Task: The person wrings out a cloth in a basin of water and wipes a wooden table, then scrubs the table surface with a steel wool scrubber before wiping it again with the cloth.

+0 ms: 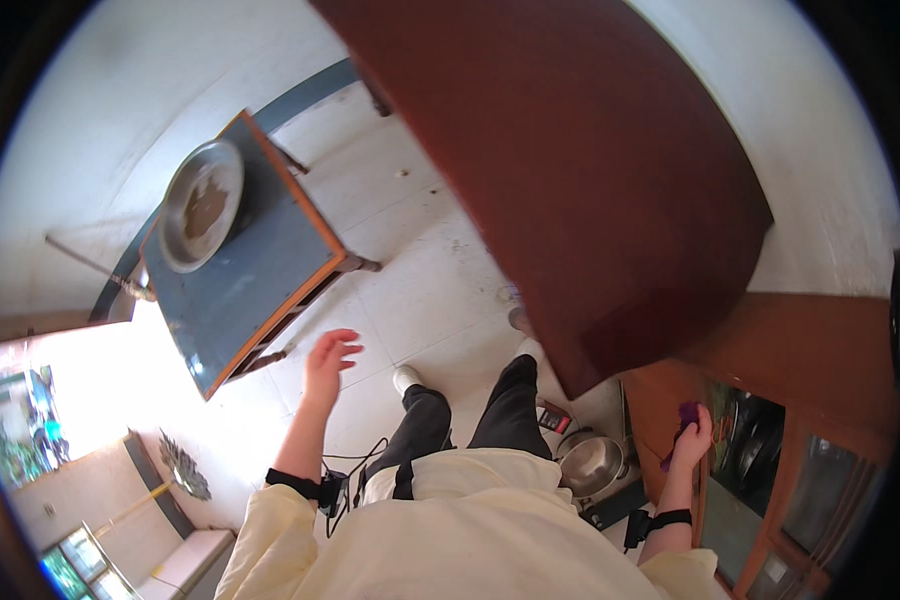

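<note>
My left hand (331, 360) hangs in the air with fingers apart and nothing in it. It is nearest to the front corner of a small table with a blue top (270, 262) and an orange-brown edge. On that table rests a round metal basin (229, 169) with a brown patch inside, perhaps liquid. At the right, my right hand (694, 442) grips a piece of purple cloth (688, 414), partly hidden by the fingers. It is held beside a wooden cabinet (769, 480) with glass panes. A dark red tabletop (570, 172) spans the view before me.
On the floor by my leg are a metal pot (591, 461) and a red and black box (553, 418). A long-handled mop (186, 472) leans at lower left, near a bright doorway (187, 420). Cables (356, 472) hang beside my left hip.
</note>
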Available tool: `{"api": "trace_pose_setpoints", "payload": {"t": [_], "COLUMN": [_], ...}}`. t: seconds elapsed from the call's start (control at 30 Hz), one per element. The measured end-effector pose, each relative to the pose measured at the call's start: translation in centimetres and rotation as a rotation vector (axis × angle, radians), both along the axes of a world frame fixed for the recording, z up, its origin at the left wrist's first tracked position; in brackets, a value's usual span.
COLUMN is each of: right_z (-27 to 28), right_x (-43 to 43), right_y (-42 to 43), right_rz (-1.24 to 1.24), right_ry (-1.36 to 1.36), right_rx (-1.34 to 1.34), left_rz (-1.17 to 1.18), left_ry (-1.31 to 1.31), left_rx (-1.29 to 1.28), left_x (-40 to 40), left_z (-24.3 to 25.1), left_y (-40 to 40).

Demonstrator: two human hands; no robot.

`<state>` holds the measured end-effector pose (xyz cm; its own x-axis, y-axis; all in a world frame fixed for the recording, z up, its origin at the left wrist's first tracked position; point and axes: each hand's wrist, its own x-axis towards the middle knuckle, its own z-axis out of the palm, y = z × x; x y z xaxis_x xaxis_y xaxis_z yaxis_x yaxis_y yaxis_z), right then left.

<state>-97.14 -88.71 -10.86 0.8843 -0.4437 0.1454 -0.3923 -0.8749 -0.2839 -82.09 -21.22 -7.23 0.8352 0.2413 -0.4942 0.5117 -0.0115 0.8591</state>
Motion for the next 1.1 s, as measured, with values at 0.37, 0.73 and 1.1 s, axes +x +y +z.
{"api": "trace_pose_setpoints", "payload": {"t": [0.37, 0.73, 1.1], "right_z": [9.5, 6.7, -8.3], "right_x": [22.2, 31.5, 39.1], "right_y": [48.0, 73.8, 84.0], "right_rz": [0.274, 0.925, 0.936], "right_ry": [0.173, 0.966, 0.882], "right_rx": [1.738, 1.42, 0.774], "left_rz": [-0.34, 0.366, 0.426], "left_ry": [-0.06, -0.043, 0.232], "left_rx": [-0.18, -0.373, -0.043], "left_x": [-6.0, 3.4, 2.8], "left_z": [4.8, -0.2, -11.1], "left_y": [12.8, 19.5, 39.4]}}
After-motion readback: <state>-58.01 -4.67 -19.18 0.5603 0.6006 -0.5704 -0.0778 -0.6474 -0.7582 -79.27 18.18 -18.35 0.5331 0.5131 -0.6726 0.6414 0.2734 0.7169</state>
